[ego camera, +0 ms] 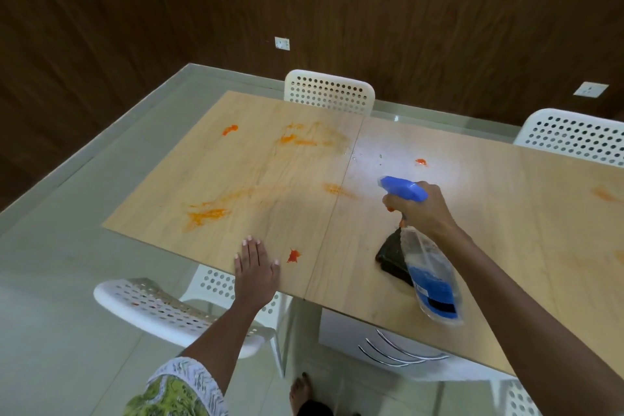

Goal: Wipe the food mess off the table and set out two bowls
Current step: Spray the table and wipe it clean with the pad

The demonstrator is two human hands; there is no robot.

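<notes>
The right hand (420, 209) grips the neck of one spray bottle (430, 275), fingers curled round the trigger under its blue head, which points away over the table (236, 179). The bottle is clear, tilted, with blue liquid pooled at its low end and a blue label; it is held above the tabletop. The left hand (256, 268) lies flat on the near edge of the table, fingers straight and together, holding nothing.

Just behind the bottle, on the table, lies one dark cloth (390, 253), partly hidden by it.

The food mess is orange and red. Beside the left hand sits a small red splat (293, 255). Further left is a broad orange smear (207, 214). At the far side are an orange blob (230, 129) and a second smear (299, 138). A third faint smear (336, 189) lies near the seam in the middle of the tabletop, a red spot (420, 162) lies beyond the spray head, and another faint smear (606, 194) is at the right edge. A wet sheen with droplets shows ahead of the nozzle.

Three white perforated chairs are plainly seen: one (329, 91) at the far side, one (574, 135) at far right, one (158, 307) near, under the left arm. Two wall sockets (282, 43) show on the brown panelling.
</notes>
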